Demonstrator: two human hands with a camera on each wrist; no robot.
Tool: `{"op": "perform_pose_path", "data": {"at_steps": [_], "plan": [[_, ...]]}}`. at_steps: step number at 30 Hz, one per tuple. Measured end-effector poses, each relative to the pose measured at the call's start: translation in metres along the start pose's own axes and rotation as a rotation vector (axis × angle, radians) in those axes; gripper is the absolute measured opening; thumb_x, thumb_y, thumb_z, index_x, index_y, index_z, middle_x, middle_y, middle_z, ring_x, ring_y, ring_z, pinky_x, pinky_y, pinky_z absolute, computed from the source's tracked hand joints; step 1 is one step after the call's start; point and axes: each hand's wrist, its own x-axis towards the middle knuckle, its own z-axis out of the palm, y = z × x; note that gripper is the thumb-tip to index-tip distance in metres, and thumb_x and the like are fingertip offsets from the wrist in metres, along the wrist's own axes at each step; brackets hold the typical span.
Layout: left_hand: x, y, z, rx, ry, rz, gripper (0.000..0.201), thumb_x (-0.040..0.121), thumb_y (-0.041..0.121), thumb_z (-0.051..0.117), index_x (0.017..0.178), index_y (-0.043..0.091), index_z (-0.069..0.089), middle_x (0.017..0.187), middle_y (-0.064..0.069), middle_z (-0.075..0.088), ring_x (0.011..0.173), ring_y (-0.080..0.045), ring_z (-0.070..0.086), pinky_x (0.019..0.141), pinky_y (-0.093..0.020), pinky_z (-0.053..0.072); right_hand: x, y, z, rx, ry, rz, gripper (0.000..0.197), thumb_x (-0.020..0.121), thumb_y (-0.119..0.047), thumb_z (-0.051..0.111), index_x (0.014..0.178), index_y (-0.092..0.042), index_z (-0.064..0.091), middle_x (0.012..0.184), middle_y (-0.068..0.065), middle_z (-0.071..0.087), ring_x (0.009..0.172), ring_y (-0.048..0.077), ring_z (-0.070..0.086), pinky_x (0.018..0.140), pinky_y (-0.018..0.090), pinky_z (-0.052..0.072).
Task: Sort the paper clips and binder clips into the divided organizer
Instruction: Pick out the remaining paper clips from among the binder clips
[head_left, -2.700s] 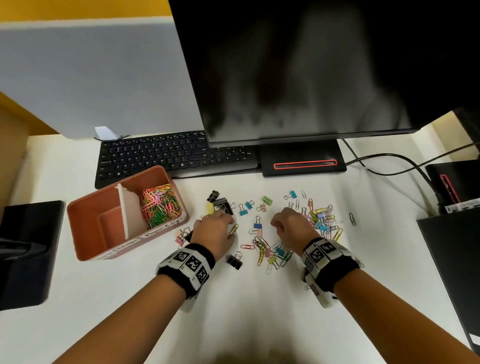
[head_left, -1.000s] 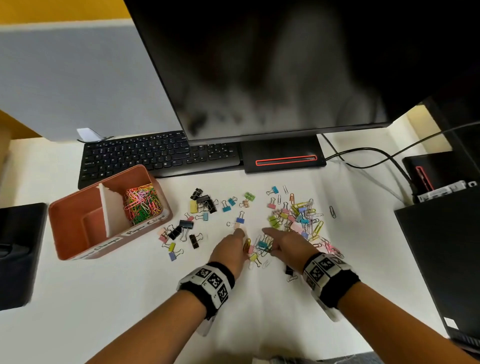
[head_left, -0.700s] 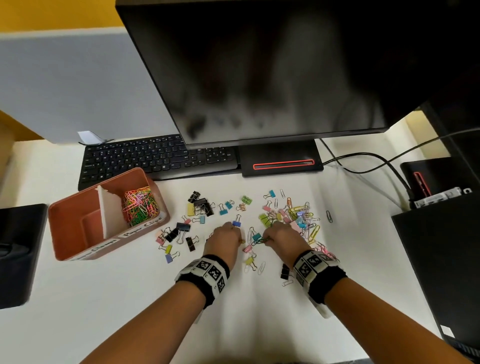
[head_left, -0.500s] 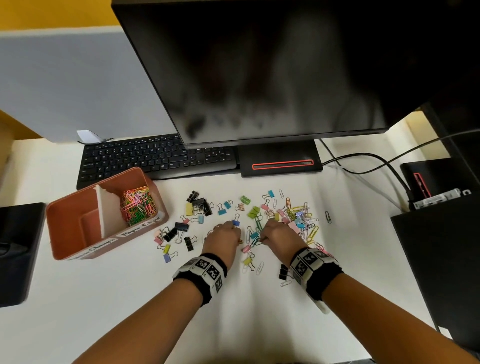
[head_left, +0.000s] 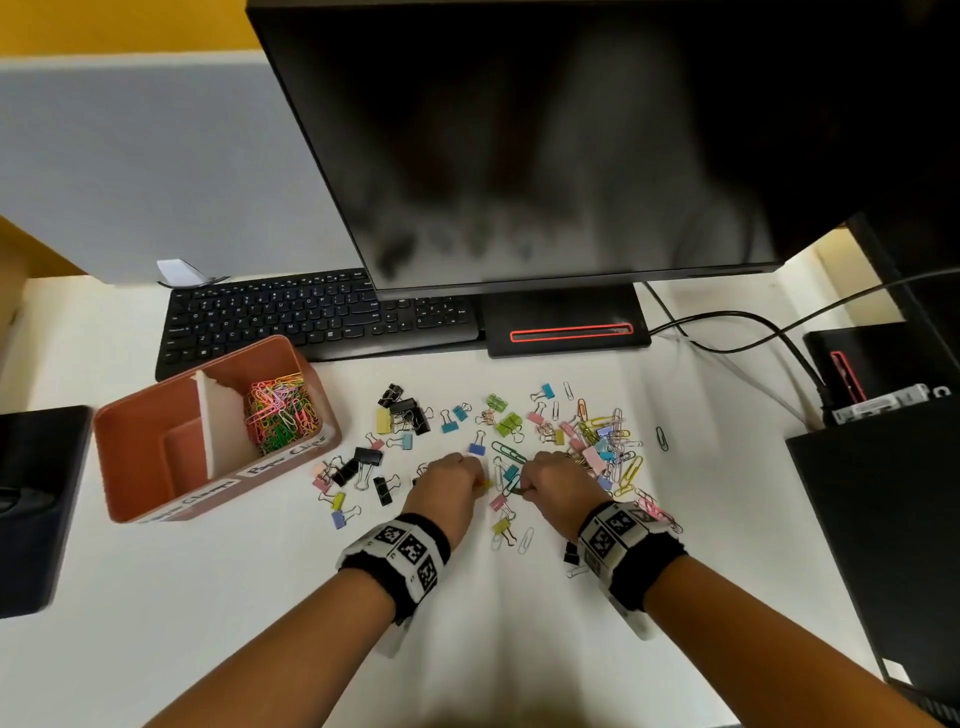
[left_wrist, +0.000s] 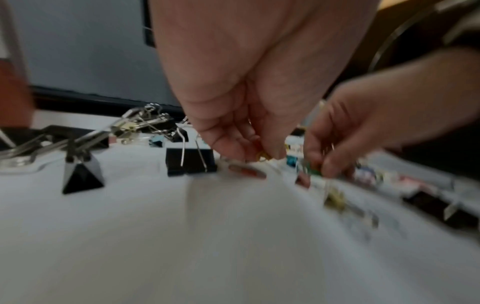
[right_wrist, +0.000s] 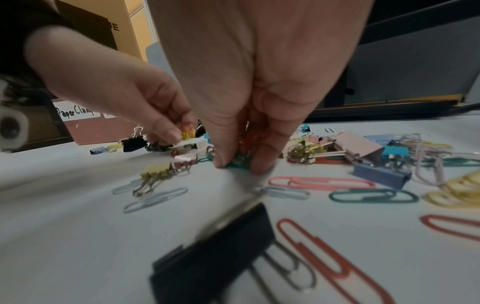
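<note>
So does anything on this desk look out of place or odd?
Mostly the loose clips strewn over the white desk. One dark paper clip lies apart from the heap. In the organizer, one compartment holds paper clips; the other looks empty.

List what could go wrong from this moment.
The right hand pinches a green paper clip amid tangled clips, so neighbours may lift with it. The left hand already holds small yellow clips that might slip out. Binder clips could be swept into the organizer section holding paper clips.

Organizer (head_left: 156, 457) left of scattered clips (head_left: 519, 441) (on the desk (head_left: 208, 597)), keyboard (head_left: 311, 317) behind, monitor (head_left: 545, 140) above.
</note>
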Motion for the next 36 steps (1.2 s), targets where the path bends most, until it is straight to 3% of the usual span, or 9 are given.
{"op": "perform_pose_path", "data": {"at_steps": [6,9,12,19,22,26,28,32,36], "plan": [[-0.03,-0.024,-0.068,-0.42,0.148,-0.121,0.007,0.085,0.017,0.064,0.091,0.014,0.065,0.085,0.003,0.067,0.077,-0.011,0.061,0.065,-0.008,0.042,-0.002,-0.023,-0.028,0.159,0.0,-0.025,0.017,0.093,-0.017,0.052,0.098,-0.007,0.065,0.103,0.007,0.06,0.087,0.016,0.051,0.075,0.02,0.034],[-0.043,-0.059,-0.116,-0.463,0.275,-0.212,0.006,0.084,0.019,0.065,0.089,0.015,0.064,0.083,0.006,0.066,0.077,-0.006,0.062,0.066,-0.011,0.045,0.008,-0.074,-0.055,0.23,0.074,-0.123,0.015,0.092,-0.018,0.054,0.092,-0.009,0.066,0.092,0.0,0.057,0.083,0.014,0.051,0.076,0.021,0.036],[-0.047,-0.1,-0.154,-0.468,0.382,-0.361,0.008,0.083,0.02,0.067,0.087,0.014,0.064,0.084,0.001,0.067,0.078,-0.014,0.061,0.064,-0.018,0.046,0.034,-0.146,-0.075,0.301,0.165,-0.233,0.012,0.088,-0.018,0.059,0.092,-0.01,0.067,0.089,-0.001,0.053,0.081,0.015,0.052,0.079,0.026,0.044],[-0.048,-0.133,-0.178,-0.25,0.405,-0.424,0.024,0.092,0.023,0.052,0.107,0.013,0.066,0.11,-0.006,0.068,0.105,-0.023,0.06,0.095,-0.031,0.045,0.084,-0.239,-0.076,0.453,0.198,-0.211,0.033,0.083,-0.022,0.068,0.114,-0.014,0.059,0.106,0.009,0.067,0.096,0.024,0.063,0.089,0.033,0.05],[-0.062,-0.124,-0.176,-0.307,0.469,-0.291,0.021,0.09,0.02,0.055,0.109,0.019,0.063,0.11,0.001,0.067,0.103,-0.017,0.06,0.096,-0.031,0.046,0.07,-0.216,-0.077,0.542,0.242,-0.222,0.03,0.087,-0.024,0.063,0.116,-0.017,0.058,0.11,0.0,0.065,0.091,0.013,0.063,0.081,0.025,0.053],[-0.07,-0.095,-0.145,-0.392,0.331,-0.129,0.018,0.089,0.019,0.058,0.106,0.02,0.062,0.098,0.007,0.064,0.086,-0.008,0.06,0.079,-0.02,0.049,0.04,-0.133,-0.067,0.445,0.3,-0.09,0.017,0.091,-0.025,0.057,0.105,-0.019,0.064,0.098,-0.006,0.066,0.071,-0.002,0.055,0.071,0.014,0.048],[-0.067,-0.076,-0.119,-0.351,0.216,-0.062,0.021,0.087,0.022,0.061,0.108,0.019,0.061,0.096,0.004,0.062,0.083,-0.011,0.06,0.075,-0.019,0.049,0.023,-0.082,-0.053,0.38,0.265,0.056,0.017,0.091,-0.021,0.056,0.105,-0.017,0.064,0.101,-0.002,0.068,0.076,0.005,0.057,0.073,0.02,0.047],[-0.047,-0.043,-0.066,-0.13,0.068,0.031,0.03,0.084,0.034,0.061,0.111,0.02,0.06,0.106,-0.003,0.062,0.099,-0.021,0.056,0.087,-0.033,0.047,0.0,-0.011,-0.025,0.324,0.236,0.242,0.019,0.084,-0.008,0.063,0.102,-0.011,0.068,0.114,0.01,0.064,0.093,0.018,0.058,0.086,0.027,0.045],[-0.019,-0.02,-0.038,0.129,-0.002,0.059,0.035,0.084,0.033,0.059,0.118,0.024,0.054,0.119,-0.001,0.054,0.113,-0.025,0.048,0.095,-0.041,0.037,0.005,0.002,-0.013,0.267,0.217,0.187,0.029,0.08,-0.014,0.068,0.109,-0.014,0.066,0.113,0.007,0.06,0.108,0.024,0.057,0.098,0.033,0.043]]}}
